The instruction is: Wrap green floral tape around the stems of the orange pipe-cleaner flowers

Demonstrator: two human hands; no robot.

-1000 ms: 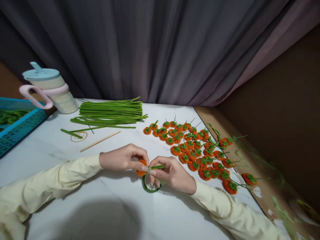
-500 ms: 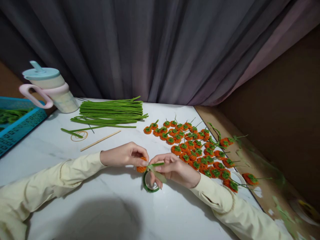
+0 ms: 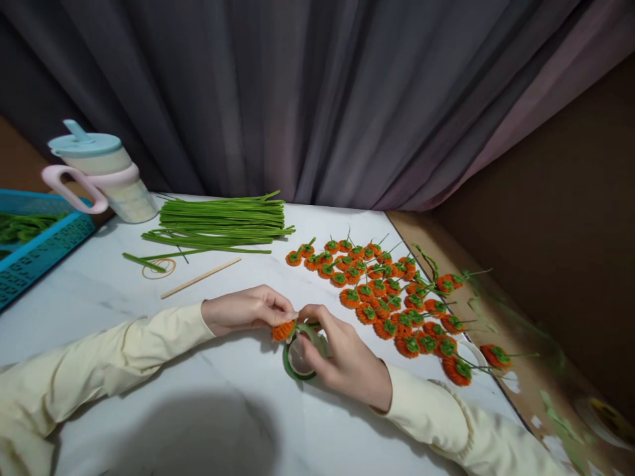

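My left hand (image 3: 248,309) pinches a small orange pumpkin-shaped piece (image 3: 282,330) just above the white table (image 3: 198,396). My right hand (image 3: 342,360) has its fingers closed round a roll of green tape (image 3: 296,360), with a strip of tape running up to the piece's green stem. The two hands touch at the fingertips. Cream sleeves cover both arms.
Several finished orange pieces with green tops (image 3: 387,297) lie spread at the right. A bundle of green pipe cleaners (image 3: 223,221) lies at the back, with a wooden stick (image 3: 201,278) and a rubber band (image 3: 159,268) near it. A lidded cup (image 3: 102,172) and blue basket (image 3: 34,244) stand left.
My right hand has dropped from the stem onto the tape roll and turned over it. The left hand keeps the orange piece in nearly the same place.
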